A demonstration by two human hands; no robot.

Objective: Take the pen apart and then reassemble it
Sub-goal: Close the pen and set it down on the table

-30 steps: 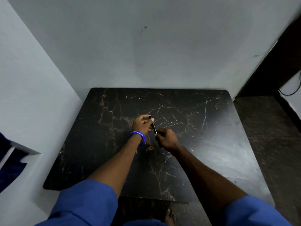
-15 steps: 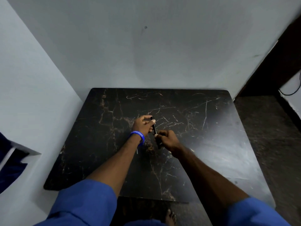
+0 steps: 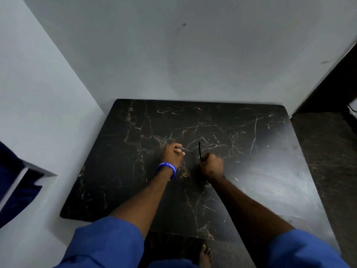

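Pen (image 3: 200, 150): a thin dark stick, upright, its lower end gripped in the right hand (image 3: 211, 166), upper length standing free above the fist. It is held over the middle of the dark marble-patterned table (image 3: 270, 171).

Right hand curled into a closed fist round the pen's lower part. Left hand (image 3: 172, 154) well apart to the left, fingers (image 3: 178, 147) curled in together; possibly pinching a small part such as the cap, but the part is too small and dark to make out, so cannot tell what, if anything, it holds. Blue wristband (image 3: 167, 167) on the left wrist. No loose parts visible on the table.

Judgement: the hands stand separated with the pen body in one of them, so a pull-apart step looks to be in hand, likely cap or end piece coming off.

To do it well:
- Hold the body steady in the right fist and work low over the table, so that a dropped spring or refill lands near.
- Set each removed piece down at once in one place, in order of removal.
- On this dark, veined surface small black parts would be hard to find.
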